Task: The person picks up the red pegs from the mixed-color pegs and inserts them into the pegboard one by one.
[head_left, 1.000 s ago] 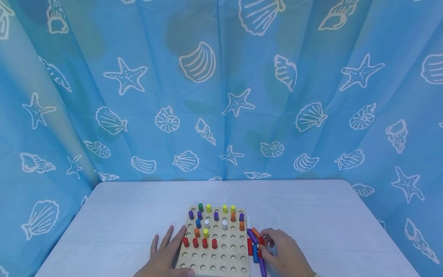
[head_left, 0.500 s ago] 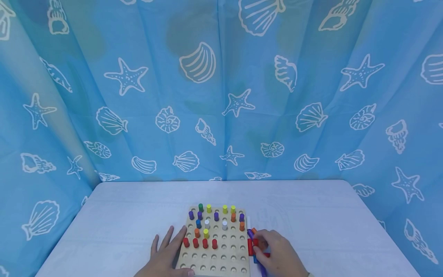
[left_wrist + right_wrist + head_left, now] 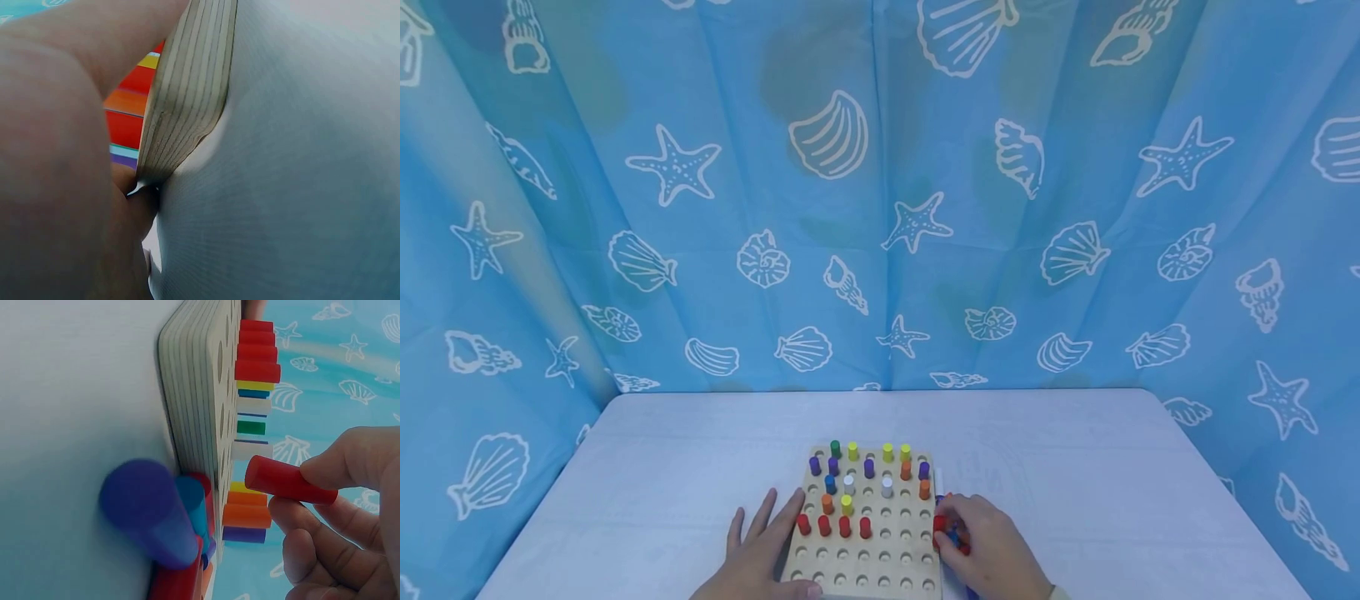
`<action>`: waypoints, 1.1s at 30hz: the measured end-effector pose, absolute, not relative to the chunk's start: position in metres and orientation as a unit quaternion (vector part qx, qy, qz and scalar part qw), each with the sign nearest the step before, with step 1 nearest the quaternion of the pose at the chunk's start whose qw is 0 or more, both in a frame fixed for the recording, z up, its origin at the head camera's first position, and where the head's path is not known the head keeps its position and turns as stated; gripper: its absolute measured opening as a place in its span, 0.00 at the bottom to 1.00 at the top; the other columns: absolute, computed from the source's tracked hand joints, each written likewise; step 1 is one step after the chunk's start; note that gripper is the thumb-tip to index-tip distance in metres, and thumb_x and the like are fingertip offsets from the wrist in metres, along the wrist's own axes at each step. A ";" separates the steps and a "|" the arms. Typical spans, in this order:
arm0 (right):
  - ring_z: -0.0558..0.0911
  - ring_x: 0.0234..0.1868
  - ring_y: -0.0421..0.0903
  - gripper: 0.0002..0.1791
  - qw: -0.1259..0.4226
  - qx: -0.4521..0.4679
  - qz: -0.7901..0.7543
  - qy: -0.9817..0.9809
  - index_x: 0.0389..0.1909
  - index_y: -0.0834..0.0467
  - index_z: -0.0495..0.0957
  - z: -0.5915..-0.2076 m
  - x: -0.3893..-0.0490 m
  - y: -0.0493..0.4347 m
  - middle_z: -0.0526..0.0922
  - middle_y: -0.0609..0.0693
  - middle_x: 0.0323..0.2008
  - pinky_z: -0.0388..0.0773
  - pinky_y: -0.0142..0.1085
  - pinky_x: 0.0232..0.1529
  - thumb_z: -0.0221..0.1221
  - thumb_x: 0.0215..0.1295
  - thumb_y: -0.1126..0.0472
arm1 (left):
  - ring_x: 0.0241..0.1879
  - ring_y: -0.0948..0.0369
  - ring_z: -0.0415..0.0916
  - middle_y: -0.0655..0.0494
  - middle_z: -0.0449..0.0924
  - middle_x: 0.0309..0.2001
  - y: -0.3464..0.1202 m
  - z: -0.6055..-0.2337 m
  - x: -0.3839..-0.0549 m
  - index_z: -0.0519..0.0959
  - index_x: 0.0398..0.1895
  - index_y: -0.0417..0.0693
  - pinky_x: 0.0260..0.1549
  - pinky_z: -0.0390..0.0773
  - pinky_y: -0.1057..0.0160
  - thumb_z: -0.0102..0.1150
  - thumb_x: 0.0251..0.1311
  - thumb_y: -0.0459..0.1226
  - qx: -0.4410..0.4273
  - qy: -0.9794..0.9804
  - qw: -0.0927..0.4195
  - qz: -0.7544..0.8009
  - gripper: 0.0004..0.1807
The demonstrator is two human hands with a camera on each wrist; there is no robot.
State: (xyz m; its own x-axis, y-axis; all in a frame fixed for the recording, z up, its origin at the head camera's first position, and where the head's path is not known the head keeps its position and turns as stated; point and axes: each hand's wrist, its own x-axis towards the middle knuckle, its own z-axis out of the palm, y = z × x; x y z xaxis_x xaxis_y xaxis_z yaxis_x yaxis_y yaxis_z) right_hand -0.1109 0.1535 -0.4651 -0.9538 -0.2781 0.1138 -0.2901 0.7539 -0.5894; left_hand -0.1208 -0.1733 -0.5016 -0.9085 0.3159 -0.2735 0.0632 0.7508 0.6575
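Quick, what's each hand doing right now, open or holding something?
Left hand: open, touching the side of the pegboard.
Right hand: closed, pinching a red peg.

Head view: lighting moderate, even and diffuse; source direction cannot be determined. The curtain (image 3: 880, 192) carries a paler band at upper left. The surface (image 3: 1060, 467) is evenly lit, without harsh glare. Small details are soft.

Left wrist view: dim. The left hand (image 3: 59, 169) is heavily blurred and dark at close range; the edge of the board (image 3: 187, 94) is sharper. The surface grades from pale above to dull blue-grey below.

Right wrist view: the foreground purple peg (image 3: 144, 500) is out of focus; the red peg (image 3: 278, 479) is clearer. Shadow gathers along the board's base.
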 end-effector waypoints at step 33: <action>0.70 0.28 0.34 0.06 -0.010 0.179 0.328 -0.928 0.39 0.50 0.79 -0.463 -0.117 0.125 0.73 0.36 0.27 0.71 0.29 0.27 0.66 0.64 0.56 | 0.78 0.36 0.31 0.43 0.53 0.78 -0.175 -0.505 -0.121 0.48 0.81 0.48 0.65 0.21 0.26 0.67 0.52 0.65 0.118 0.922 0.170 0.327 0.61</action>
State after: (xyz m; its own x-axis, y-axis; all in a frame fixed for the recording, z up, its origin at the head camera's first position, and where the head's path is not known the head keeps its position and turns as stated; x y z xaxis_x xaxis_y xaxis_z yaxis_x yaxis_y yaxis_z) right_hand -0.1174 0.1254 -0.4635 -0.9359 -0.3383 0.0980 -0.3247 0.7209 -0.6122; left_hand -0.1215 -0.1747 -0.5049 -0.9141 0.3291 -0.2371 0.1060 0.7582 0.6434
